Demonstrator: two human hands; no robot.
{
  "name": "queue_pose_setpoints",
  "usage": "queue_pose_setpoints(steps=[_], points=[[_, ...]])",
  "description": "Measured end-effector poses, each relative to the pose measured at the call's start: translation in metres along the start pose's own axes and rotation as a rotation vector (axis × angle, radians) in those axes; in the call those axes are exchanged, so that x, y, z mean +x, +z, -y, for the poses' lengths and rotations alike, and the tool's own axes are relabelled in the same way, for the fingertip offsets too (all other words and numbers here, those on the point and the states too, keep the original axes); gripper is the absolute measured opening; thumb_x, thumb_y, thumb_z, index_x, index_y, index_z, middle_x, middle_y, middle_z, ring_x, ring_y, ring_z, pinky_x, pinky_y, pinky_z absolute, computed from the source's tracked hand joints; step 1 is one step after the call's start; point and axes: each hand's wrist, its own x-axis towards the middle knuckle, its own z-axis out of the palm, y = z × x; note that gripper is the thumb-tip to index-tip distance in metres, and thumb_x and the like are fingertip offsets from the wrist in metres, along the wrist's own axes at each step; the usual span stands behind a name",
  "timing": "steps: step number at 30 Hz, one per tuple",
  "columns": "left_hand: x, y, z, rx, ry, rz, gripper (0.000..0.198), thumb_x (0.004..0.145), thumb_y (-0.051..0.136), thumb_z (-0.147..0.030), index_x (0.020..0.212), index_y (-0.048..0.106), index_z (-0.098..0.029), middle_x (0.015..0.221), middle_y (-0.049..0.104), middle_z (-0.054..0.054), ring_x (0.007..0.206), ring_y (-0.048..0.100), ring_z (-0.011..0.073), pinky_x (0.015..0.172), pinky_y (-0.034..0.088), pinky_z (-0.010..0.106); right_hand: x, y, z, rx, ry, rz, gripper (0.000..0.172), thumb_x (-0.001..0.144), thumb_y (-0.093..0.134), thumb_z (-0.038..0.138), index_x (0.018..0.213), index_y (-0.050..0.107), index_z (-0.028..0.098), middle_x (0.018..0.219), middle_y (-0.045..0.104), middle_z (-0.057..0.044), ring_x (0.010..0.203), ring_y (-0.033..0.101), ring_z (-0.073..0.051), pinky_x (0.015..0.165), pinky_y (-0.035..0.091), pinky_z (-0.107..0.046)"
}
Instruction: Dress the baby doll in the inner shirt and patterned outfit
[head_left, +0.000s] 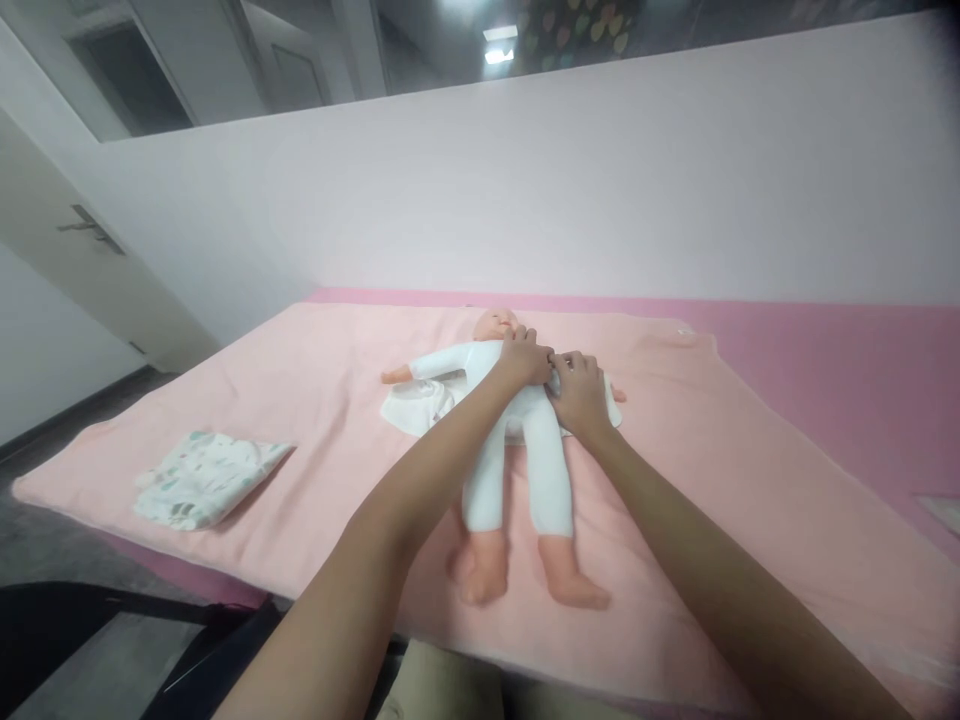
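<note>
A doll point(529, 408) with a white body is lying on its back on a pale pink blanket point(292, 385), its head pointing toward the white wall point(525, 190) and its feet toward the person. A white garment point(409, 405) is lying partly under its torso, showing at both sides. The left hand point(527, 356) is resting over the doll's upper chest with its fingers bent; whether it is gripping anything I cannot tell. The right hand point(580, 388) is curling its fingers just beside it, at the doll's side near one arm, and whether cloth is caught in them cannot be made out. A folded patterned cloth point(206, 478) is lying well apart, near the blanket's left edge. The blanket is covering much of a darker pink surface point(825, 370).
</note>
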Motion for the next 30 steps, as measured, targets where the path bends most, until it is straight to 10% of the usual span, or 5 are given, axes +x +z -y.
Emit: queue_pose_setpoints(steps=[30], points=[[-0.063, 0.009, 0.074, -0.579, 0.037, -0.517, 0.044, 0.077, 0.077, -0.043, 0.111, 0.06, -0.022, 0.118, 0.069, 0.007, 0.117, 0.057, 0.0321, 0.107, 0.039, 0.048, -0.008, -0.006, -0.018, -0.033, 0.201, -0.057, 0.025, 0.091, 0.053, 0.024, 0.115, 0.062, 0.021, 0.1, 0.069, -0.012, 0.098, 0.057, -0.035, 0.084, 0.038, -0.043]])
